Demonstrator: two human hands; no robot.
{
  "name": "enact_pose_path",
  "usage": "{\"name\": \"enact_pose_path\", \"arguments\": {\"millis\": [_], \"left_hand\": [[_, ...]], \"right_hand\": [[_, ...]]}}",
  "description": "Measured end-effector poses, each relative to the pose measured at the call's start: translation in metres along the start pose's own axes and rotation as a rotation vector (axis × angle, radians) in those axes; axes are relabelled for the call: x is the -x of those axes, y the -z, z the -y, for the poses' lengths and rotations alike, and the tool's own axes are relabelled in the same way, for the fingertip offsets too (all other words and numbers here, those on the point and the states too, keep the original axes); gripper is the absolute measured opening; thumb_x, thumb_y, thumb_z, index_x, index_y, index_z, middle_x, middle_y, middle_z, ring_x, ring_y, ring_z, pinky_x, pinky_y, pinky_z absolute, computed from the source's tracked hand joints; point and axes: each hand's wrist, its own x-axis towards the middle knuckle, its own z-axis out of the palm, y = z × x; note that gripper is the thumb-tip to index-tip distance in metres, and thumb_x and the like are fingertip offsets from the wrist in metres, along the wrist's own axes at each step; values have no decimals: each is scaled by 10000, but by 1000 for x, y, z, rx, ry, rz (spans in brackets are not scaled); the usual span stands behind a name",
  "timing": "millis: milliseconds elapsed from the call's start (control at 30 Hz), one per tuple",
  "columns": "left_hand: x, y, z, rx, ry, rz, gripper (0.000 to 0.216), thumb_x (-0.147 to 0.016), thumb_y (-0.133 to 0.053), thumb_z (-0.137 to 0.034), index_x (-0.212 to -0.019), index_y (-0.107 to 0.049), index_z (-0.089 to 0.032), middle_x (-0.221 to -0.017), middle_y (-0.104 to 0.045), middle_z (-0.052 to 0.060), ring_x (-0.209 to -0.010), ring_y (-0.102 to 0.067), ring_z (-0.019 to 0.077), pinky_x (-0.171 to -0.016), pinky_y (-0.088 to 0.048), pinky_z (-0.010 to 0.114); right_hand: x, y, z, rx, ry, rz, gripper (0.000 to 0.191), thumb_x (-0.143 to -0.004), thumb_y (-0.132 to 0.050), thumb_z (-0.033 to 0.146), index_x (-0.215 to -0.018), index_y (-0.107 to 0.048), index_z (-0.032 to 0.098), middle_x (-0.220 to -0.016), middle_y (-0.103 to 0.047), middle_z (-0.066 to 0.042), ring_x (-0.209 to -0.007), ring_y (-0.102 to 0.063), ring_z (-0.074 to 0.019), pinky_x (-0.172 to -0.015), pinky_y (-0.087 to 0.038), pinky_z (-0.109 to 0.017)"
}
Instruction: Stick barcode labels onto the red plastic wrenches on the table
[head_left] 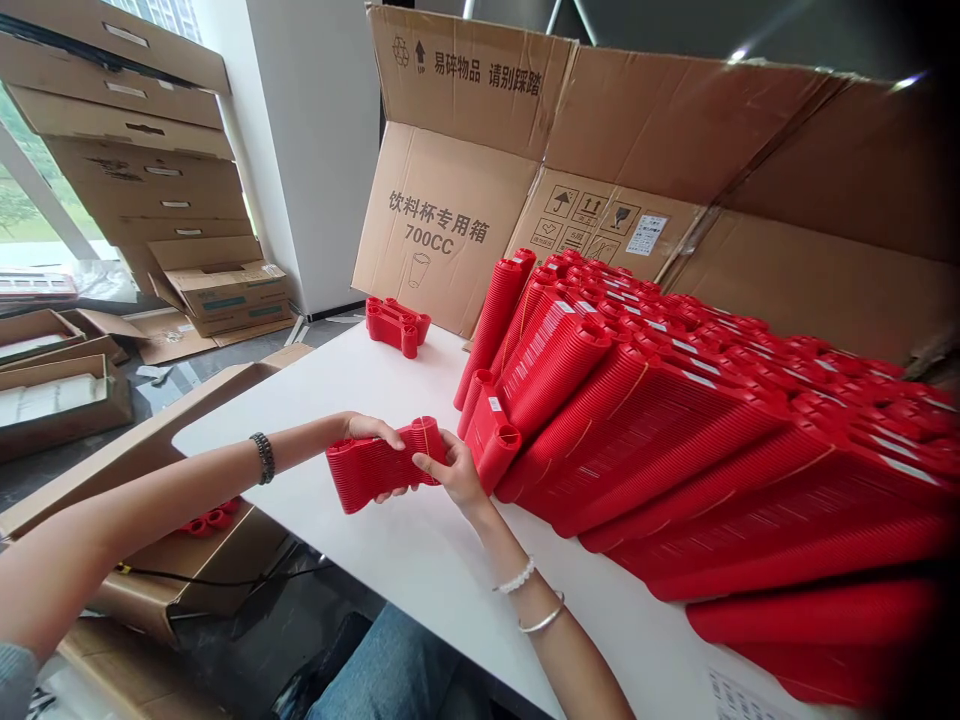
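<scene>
A short stack of nested red plastic pieces [367, 468], ribbed along its side, is held tilted just above the white table [300, 440]. My left hand [375, 435] grips it from behind, thumb side over the top and fingertips showing below. My right hand [456, 470] is closed on its right end, thumb pressed on the front face. A thin yellowish band runs round that end. Right beside my right hand, another short red stack [491, 430] with a white label leans on the taller red stacks [637, 430]. A small red stack [397, 325] stands at the table's far edge.
An opened cardboard box [450, 210] rises behind the tall stacks. More cardboard boxes [161, 190] are piled by the window, and an open box [52, 400] lies on the floor at left. Below the table's left edge, a carton [202, 570] has red pieces in it.
</scene>
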Motion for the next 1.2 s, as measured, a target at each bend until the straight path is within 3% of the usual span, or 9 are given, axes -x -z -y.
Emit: {"name": "enact_pose_path", "arguments": {"millis": [267, 433, 500, 667, 800, 900, 1033, 1133, 1200], "left_hand": [[1, -15, 8, 186, -95, 91, 1087, -648, -51, -886, -1088, -667, -106, -898, -698, 178, -938, -661, 338, -840, -552, 479], [4, -27, 4, 362, -17, 283, 1095, -552, -98, -954, -1100, -625, -166, -822, -674, 130, -764, -659, 301, -707, -569, 453], [5, -34, 0, 447, -13, 315, 1053, -496, -230, -974, -1078, -620, -188, -804, -658, 106, -698, -639, 274, -657, -564, 428], [0, -50, -16, 548, -85, 329, 982, -391, -429, -948, -968, -636, -181, -697, -624, 80, -619, -606, 243, -579, -541, 386], [-6, -56, -24, 648, -117, 266, 987, -405, -322, -985, -882, -625, -176, -596, -589, 60, -518, -574, 220, -481, -510, 352], [-11, -52, -20, 708, -229, 306, 984, -547, -217, -972, -931, -611, -156, -597, -591, 57, -499, -572, 205, -478, -521, 334], [-20, -46, -7, 660, -440, 544, 987, -654, -312, -924, -1099, -597, -91, -734, -648, 91, -613, -640, 221, -549, -560, 332], [-24, -48, -1, 649, -382, 581, 1000, -642, -409, -918, -1161, -607, -86, -827, -667, 106, -677, -658, 238, -585, -569, 344], [-23, -52, 0, 654, -315, 568, 1035, -616, -399, -942, -1164, -619, -92, -837, -670, 111, -684, -660, 252, -591, -572, 367]], "right_hand": [[27, -1, 23, 19, 127, -256, 400, -907, -525, 533, -1141, -498, 210, -1211, -586, -125, -1117, -601, -224, -988, -498, -411], [44, 16, 41, 269, 214, 78, 1040, -634, -856, 540, -1460, -282, 275, -1542, -309, -130, -1431, -304, -301, -1160, -301, -518], [45, 22, 42, 257, 187, 165, 1099, -604, -872, 551, -1476, -256, 292, -1547, -312, -130, -1429, -317, -301, -1151, -309, -526], [47, 24, 38, 118, 135, 100, 782, -660, -856, 498, -1308, -489, 258, -1260, -615, -91, -1175, -590, -245, -1062, -432, -452], [48, 13, 40, 101, 173, -23, 561, -704, -838, 429, -1163, -585, 228, -1130, -675, -61, -1066, -638, -221, -993, -488, -389], [47, 8, 43, 119, 150, -76, 530, -727, -817, 427, -1152, -576, 221, -1115, -675, -63, -1068, -634, -220, -989, -489, -391], [45, 11, 40, 204, 46, -12, 850, -573, -905, 447, -1273, -475, 228, -1212, -620, -97, -1089, -617, -253, -1000, -475, -461], [49, 17, 41, 299, 36, 123, 1204, -470, -952, 430, -1451, -274, 269, -1455, -431, -154, -1262, -520, -304, -1065, -431, -513], [54, 21, 47, 359, 102, 166, 1276, -513, -944, 426, -1510, -159, 290, -1548, -302, -162, -1377, -407, -318, -1119, -383, -523]]}}
